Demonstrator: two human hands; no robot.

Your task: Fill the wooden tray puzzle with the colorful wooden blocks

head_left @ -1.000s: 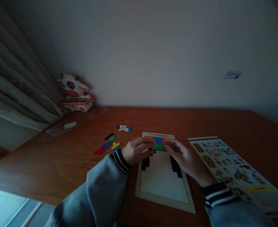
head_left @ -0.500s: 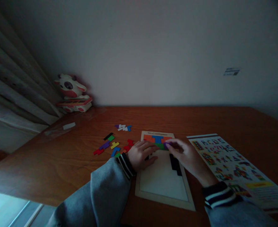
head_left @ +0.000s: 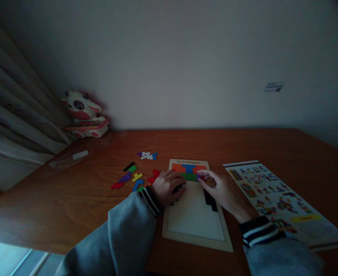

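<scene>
A pale wooden puzzle board lies before me, with a blue piece, an orange piece and a green piece set in its far end. Stepped black pieces line its right side. My left hand rests open over the board's left edge, fingertips touching near the green piece. At the right edge, my right hand has thumb and fingers closed around a small purple puzzle piece beside the green one. Most of the purple piece is hidden by the fingers.
Several loose coloured pieces lie left of the board, with a small group of white pieces farther back. A printed pattern sheet lies on the right. A cow toy with a keyboard stands at the back left, beside a curtain.
The view has shifted slightly. My right fingers have curled more at the purple piece, which sits at the green piece's right end. My left hand stays on the board's left side.
</scene>
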